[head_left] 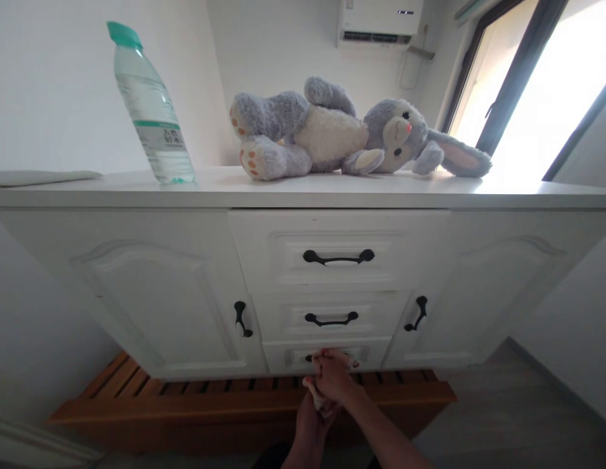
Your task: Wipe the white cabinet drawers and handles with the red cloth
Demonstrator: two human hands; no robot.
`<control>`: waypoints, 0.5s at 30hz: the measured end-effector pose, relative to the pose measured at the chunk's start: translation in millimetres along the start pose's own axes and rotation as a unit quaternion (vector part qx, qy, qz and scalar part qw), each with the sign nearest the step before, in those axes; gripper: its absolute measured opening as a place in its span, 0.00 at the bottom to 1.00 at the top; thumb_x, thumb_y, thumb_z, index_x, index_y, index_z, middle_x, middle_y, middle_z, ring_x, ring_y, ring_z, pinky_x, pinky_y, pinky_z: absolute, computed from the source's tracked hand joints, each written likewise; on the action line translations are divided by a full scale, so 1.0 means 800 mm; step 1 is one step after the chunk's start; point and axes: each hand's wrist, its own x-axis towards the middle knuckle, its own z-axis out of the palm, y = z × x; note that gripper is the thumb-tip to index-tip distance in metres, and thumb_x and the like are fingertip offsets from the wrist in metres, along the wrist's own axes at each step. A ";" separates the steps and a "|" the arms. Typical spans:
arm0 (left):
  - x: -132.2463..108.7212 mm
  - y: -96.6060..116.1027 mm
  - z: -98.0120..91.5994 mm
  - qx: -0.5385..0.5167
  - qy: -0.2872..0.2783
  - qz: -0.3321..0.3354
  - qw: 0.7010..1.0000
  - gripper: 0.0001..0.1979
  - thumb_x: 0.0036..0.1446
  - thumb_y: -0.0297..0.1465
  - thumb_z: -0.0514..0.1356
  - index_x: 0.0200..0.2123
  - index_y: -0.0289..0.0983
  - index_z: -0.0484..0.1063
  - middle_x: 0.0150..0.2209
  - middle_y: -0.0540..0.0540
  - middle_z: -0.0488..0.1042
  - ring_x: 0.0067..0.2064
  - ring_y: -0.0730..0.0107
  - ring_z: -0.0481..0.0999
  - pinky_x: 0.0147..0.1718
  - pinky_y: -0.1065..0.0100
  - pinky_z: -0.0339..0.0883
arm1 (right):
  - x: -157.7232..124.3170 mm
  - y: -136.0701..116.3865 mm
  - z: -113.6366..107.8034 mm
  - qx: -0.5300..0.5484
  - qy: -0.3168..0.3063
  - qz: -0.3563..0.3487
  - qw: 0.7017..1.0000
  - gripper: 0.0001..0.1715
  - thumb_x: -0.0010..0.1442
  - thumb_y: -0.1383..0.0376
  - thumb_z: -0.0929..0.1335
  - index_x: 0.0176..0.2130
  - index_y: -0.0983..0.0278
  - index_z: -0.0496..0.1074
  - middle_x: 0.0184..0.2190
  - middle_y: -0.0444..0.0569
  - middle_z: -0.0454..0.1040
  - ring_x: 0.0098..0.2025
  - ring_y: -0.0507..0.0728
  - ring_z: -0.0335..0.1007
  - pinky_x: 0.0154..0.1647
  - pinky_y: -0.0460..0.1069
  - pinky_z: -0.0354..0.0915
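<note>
Both hands clasp a crumpled pale cloth (324,406) below the bottom drawer's handle (308,358), the right hand (333,376) nearer that handle, the left hand (310,413) farther beneath it, the bunched fabric's long axis unclear from where I stand.

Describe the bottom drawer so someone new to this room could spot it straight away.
Find the white cabinet with the plush rabbit lying on top. Down its middle, between two doors, run three drawers. The bottom drawer is the only one whose black handle is partly hidden by the right hand.
</note>
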 end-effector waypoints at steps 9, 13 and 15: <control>-0.013 0.020 0.004 0.022 0.011 0.025 0.999 0.12 0.52 0.39 0.67 0.35 0.36 0.78 0.30 0.44 0.83 0.30 0.65 0.80 0.31 0.63 0.75 | 0.000 -0.018 -0.008 -0.088 -0.029 -0.005 0.996 0.21 0.59 0.62 0.65 0.42 0.74 0.80 0.44 0.71 0.79 0.49 0.71 0.77 0.49 0.57 0.68; -0.008 0.024 0.004 0.024 0.002 0.039 0.999 0.11 0.53 0.38 0.67 0.33 0.36 0.78 0.29 0.44 0.82 0.28 0.67 0.80 0.29 0.65 0.73 | -0.002 -0.015 -0.009 -0.073 -0.027 -0.038 0.996 0.18 0.58 0.65 0.66 0.45 0.69 0.78 0.44 0.63 0.81 0.49 0.65 0.77 0.50 0.52 0.67; -0.005 0.010 0.015 0.032 -0.006 0.013 0.999 0.10 0.53 0.37 0.66 0.32 0.35 0.77 0.28 0.43 0.82 0.29 0.65 0.80 0.30 0.64 0.74 | -0.006 0.001 -0.020 -0.077 -0.026 -0.040 0.996 0.15 0.53 0.68 0.67 0.41 0.67 0.79 0.42 0.61 0.81 0.47 0.65 0.77 0.47 0.53 0.67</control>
